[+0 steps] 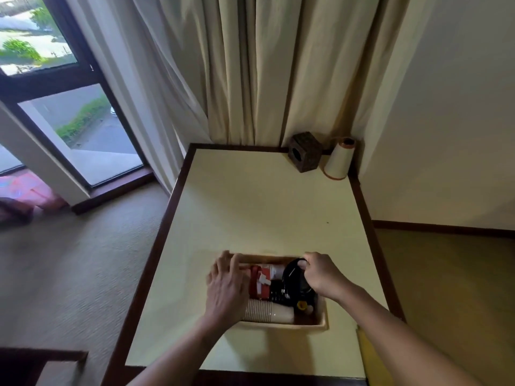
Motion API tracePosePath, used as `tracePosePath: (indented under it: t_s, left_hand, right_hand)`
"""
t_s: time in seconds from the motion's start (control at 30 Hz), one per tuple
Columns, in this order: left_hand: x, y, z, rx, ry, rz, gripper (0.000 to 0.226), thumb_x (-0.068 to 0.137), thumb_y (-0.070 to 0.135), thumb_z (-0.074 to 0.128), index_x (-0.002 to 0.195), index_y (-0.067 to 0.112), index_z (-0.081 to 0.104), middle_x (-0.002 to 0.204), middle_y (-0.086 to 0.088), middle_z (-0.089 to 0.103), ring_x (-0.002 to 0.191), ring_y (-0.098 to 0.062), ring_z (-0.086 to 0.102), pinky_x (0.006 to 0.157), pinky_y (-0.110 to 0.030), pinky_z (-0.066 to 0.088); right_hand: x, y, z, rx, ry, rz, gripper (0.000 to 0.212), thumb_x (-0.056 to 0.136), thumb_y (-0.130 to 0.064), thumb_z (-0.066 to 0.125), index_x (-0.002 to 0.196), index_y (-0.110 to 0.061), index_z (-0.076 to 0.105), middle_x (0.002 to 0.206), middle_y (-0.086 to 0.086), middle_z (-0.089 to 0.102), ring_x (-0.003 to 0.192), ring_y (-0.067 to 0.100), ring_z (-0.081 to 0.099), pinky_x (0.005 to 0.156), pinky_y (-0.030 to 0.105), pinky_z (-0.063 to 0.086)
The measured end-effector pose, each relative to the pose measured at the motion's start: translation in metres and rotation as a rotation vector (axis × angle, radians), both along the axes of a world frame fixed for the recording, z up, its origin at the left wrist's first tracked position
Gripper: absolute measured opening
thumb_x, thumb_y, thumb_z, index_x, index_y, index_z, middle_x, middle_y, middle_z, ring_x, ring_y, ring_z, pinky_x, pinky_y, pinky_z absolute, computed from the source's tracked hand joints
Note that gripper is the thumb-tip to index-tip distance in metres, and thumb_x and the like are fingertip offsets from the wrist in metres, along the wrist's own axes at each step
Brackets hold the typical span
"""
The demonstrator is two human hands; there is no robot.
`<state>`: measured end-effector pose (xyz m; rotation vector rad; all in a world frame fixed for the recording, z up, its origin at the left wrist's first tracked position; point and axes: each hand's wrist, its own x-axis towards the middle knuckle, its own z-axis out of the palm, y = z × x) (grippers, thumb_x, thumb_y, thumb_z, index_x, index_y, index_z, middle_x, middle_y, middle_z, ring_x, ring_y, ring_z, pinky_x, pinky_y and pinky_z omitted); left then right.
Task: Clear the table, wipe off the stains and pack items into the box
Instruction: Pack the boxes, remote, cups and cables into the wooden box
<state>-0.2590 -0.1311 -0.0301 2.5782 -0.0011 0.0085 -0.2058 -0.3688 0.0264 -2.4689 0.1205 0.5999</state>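
The box (320,325) sits on the table (250,204) near its front edge, packed with a cup stack (267,312), a red pack (259,282) and a black item (292,277). My right hand (323,274) has its fingers curled tight round the black item's top, I judge to seat it in the right end. My left hand (227,288) lies over the left end, fingertips at the far rim, likely steadying the box; blur hides whether they grip. A dark cube (305,151) and a cone (338,160) stand unpacked in the far corner.
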Motion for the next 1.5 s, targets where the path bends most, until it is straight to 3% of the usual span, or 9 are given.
tracePosePath:
  t_s: [0.33,0.5,0.57,0.67,0.9,1.0,1.13,1.37,1.5]
  left_hand:
    - [-0.004,0.003,-0.007,-0.162,0.019,-0.004,0.037,0.103,0.048,0.036,0.136,0.034,0.037,0.148,-0.001,0.026,0.134,-0.026,0.039,0.109,-0.050,0.046]
    - [-0.005,0.004,-0.008,-0.184,-0.001,0.000,0.033,0.101,0.040,0.041,0.134,0.032,0.041,0.147,0.000,0.028,0.133,-0.026,0.039,0.108,-0.050,0.046]
    - [-0.005,0.004,-0.007,-0.199,-0.018,0.011,0.034,0.101,0.036,0.043,0.134,0.032,0.041,0.147,0.001,0.029,0.131,-0.025,0.040,0.107,-0.049,0.047]
    - [-0.005,0.003,-0.007,-0.211,-0.042,0.027,0.033,0.101,0.032,0.046,0.134,0.031,0.042,0.146,0.002,0.031,0.129,-0.024,0.042,0.105,-0.048,0.047]
    - [-0.004,0.002,-0.008,-0.168,-0.019,0.040,0.032,0.104,0.033,0.050,0.135,0.028,0.041,0.150,0.002,0.027,0.132,-0.022,0.042,0.101,-0.044,0.054]
    - [-0.003,0.003,-0.006,-0.186,0.002,0.053,0.042,0.098,0.019,0.055,0.136,0.030,0.040,0.149,0.005,0.027,0.130,-0.021,0.044,0.097,-0.043,0.057]
    - [-0.002,0.014,-0.003,-0.517,0.067,0.220,0.057,0.096,0.005,0.058,0.138,0.040,0.042,0.139,0.005,0.046,0.114,-0.013,0.060,0.083,-0.041,0.063]
    - [-0.041,0.020,-0.008,-0.875,0.255,0.364,0.036,0.111,0.030,0.040,0.143,0.030,0.055,0.119,0.001,0.072,0.108,-0.015,0.069,0.073,-0.024,0.059]
    - [-0.046,0.011,-0.008,-0.962,0.282,0.413,0.041,0.111,0.036,0.034,0.146,0.032,0.054,0.121,0.003,0.072,0.107,-0.005,0.068,0.079,-0.023,0.058]
  right_hand:
    - [-0.015,-0.004,-0.039,-0.580,-0.542,0.339,0.008,0.087,-0.007,0.062,0.089,-0.014,0.065,0.088,0.006,0.057,0.082,0.027,0.052,0.066,0.037,0.047]
    - [-0.027,-0.004,-0.041,-0.516,-0.551,0.263,0.048,0.080,-0.003,0.069,0.125,-0.011,0.056,0.112,0.013,0.058,0.095,0.030,0.055,0.073,0.038,0.053]
    - [-0.034,-0.004,-0.036,-0.442,-0.573,0.263,0.066,0.082,-0.002,0.063,0.145,-0.008,0.046,0.139,0.015,0.052,0.121,0.034,0.052,0.091,0.042,0.054]
    - [-0.051,0.000,-0.043,-0.408,-0.606,0.343,0.055,0.102,-0.023,0.046,0.153,-0.005,0.040,0.161,0.013,0.037,0.150,0.032,0.033,0.118,0.045,0.036]
    - [-0.065,0.003,-0.073,-0.442,-0.454,0.390,0.073,0.106,-0.044,-0.002,0.153,-0.001,0.034,0.163,0.015,0.029,0.154,0.029,0.019,0.121,0.039,0.005]
    - [-0.067,0.000,-0.066,-0.275,-0.467,0.324,0.058,0.108,-0.041,0.024,0.159,-0.013,0.029,0.169,0.004,0.017,0.158,0.023,0.004,0.128,0.040,0.005]
    - [-0.079,-0.005,-0.056,0.148,-0.607,-0.131,0.049,0.102,-0.023,0.056,0.149,-0.021,0.044,0.154,-0.004,0.039,0.148,0.013,0.029,0.120,0.036,0.029]
    - [-0.092,-0.003,-0.070,0.947,-0.166,-0.777,0.039,0.109,-0.021,0.040,0.145,-0.011,0.052,0.137,0.006,0.063,0.128,0.018,0.058,0.091,0.018,0.052]
    - [-0.098,0.000,-0.068,1.063,-0.082,-0.789,0.037,0.110,-0.025,0.034,0.136,-0.025,0.060,0.127,-0.010,0.071,0.122,0.004,0.063,0.109,0.033,0.044]
